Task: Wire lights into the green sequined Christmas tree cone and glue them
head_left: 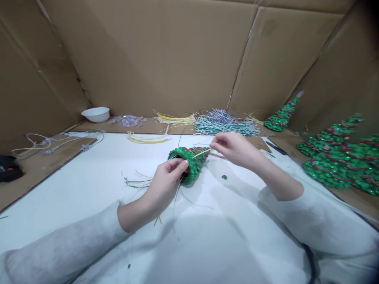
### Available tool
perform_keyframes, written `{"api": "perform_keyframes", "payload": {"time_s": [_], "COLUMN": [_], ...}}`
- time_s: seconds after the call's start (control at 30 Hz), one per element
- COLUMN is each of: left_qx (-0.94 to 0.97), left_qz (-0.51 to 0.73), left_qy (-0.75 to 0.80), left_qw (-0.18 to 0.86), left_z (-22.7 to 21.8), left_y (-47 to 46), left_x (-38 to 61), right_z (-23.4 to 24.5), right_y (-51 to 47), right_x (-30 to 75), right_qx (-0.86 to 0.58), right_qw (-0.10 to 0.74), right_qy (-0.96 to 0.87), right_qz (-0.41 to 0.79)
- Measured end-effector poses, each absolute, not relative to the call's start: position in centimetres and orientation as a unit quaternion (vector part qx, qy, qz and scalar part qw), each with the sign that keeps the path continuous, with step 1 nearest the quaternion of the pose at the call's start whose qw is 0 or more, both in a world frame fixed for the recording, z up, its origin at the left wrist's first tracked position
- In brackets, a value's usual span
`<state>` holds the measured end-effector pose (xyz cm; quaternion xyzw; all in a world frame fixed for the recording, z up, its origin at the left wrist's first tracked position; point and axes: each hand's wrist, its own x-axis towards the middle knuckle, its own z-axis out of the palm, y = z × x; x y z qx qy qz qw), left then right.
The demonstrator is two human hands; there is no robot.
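Note:
A small green cone-shaped Christmas tree (194, 169) with red trim lies on its side over the white tabletop, its hollow base facing left toward me. My left hand (170, 175) grips the rim of that base, thumb outside and fingers partly hidden at the opening. Thin yellow, green and white wires (139, 182) stick out to the left from behind this hand. My right hand (229, 148) is pinched on the end of a yellow wire (202, 153), which runs to the side of the tree.
Bundles of yellow wires (176, 118) and green-and-white wires (226, 128) lie along the back. A white bowl (97, 114) and clear plastic pieces (128, 120) stand back left. Finished-looking green trees (340, 161) line the right side; a black-handled tool (276, 148) lies nearby. Cardboard walls (154, 55) surround the table.

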<state>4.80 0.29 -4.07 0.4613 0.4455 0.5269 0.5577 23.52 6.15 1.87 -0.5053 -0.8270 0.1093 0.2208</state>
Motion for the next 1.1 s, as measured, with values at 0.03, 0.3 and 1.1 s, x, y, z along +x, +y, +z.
{"api": "perform_keyframes", "payload": {"time_s": [0.03,0.3,1.1], "left_qx": [0.461,0.431,0.441], "left_qz": [0.524,0.527,0.509], "left_qy": [0.444,0.472,0.455], "left_qw": [0.562,0.560,0.583], "left_z": [-4.2,-5.0,-5.3], "left_y": [0.3,0.5,0.1], "left_x": [4.8,4.9,4.9], "right_z": [1.5,1.8,-0.3], "right_y": [6.0,5.9,6.1], "right_x": [23.1,23.7,21.5], "right_qx": [-0.497,-0.508,-0.451], "right_qw": [0.225,0.185,0.387], "right_qy": [-0.831,-0.831,-0.737], "right_qz": [0.111,0.134,0.322]}}
